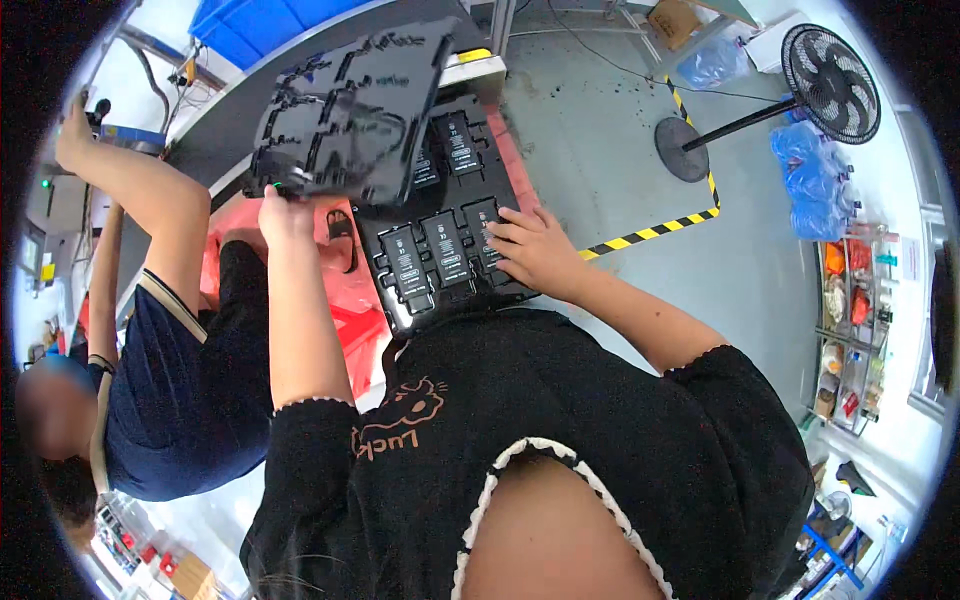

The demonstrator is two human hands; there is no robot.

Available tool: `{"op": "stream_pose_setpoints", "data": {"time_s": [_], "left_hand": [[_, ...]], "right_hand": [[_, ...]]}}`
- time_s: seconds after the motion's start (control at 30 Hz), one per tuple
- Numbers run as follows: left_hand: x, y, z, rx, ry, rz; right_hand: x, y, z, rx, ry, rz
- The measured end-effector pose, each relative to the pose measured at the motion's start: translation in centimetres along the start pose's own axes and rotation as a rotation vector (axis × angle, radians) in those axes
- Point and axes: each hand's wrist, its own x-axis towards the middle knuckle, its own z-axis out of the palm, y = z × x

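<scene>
Left hand (283,212) was clamped on the near edge of an empty black moulded tray (350,110), tilting it up over the far end of the filled tray (400,310). Right hand (535,250) lay open, fingers spread flat on the black rectangular parts (445,250) along that tray's near right corner.
</scene>
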Motion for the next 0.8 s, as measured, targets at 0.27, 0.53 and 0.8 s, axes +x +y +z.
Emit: {"op": "stream_pose_setpoints", "data": {"time_s": [0.27,0.53,0.8], "left_hand": [[-7.3,-1.6,0.0,1.282,-0.206,0.577],[-3.5,-8.6,-5.7,1.520,-0.122,0.648],[-5.7,-8.6,-3.3,1.502,-0.179,0.329]], "right_hand": [[3.4,1.8,-4.0,1.620,0.412,0.944],[6.3,4.8,2.7,0.332,0.360,0.804],[6.7,5.6,6.5,0.901,0.327,0.866]]}}
